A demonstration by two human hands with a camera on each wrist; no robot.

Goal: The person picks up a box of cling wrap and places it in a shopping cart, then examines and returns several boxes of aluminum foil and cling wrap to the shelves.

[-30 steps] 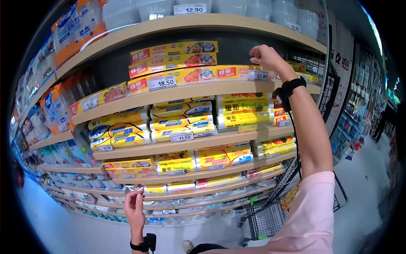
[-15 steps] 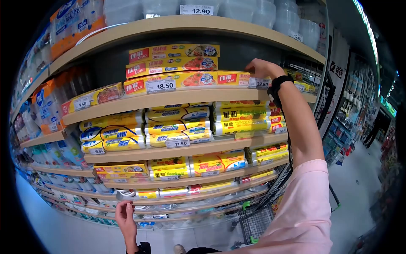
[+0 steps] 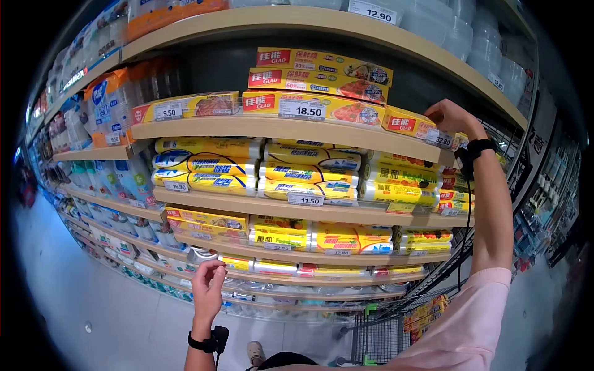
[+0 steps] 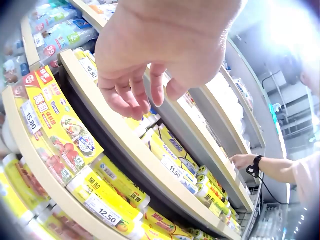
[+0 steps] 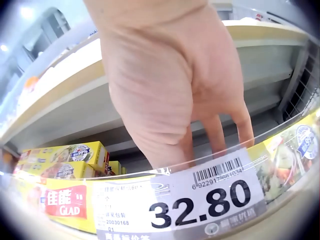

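My right hand reaches over the upper shelf, at the right end of a yellow cling wrap box behind the 32.80 price label. In the right wrist view its fingers point down behind the clear label strip, and their tips are hidden. More yellow cling wrap boxes lie stacked to the left of it. My left hand hangs low before the lower shelves, its fingers loosely bent with nothing in them. The left wrist view shows that hand from the palm side.
Yellow rolls of plastic bags fill the shelf below. Clear plastic tubs stand on the top shelf. A shopping cart with yellow boxes in it is at the lower right. Packs of plastic cups stand at the left.
My right hand has come down from above the shelf to the cling wrap box. The head view has turned, so the shelves sit farther right. The left hand stays low with its fingers loose.
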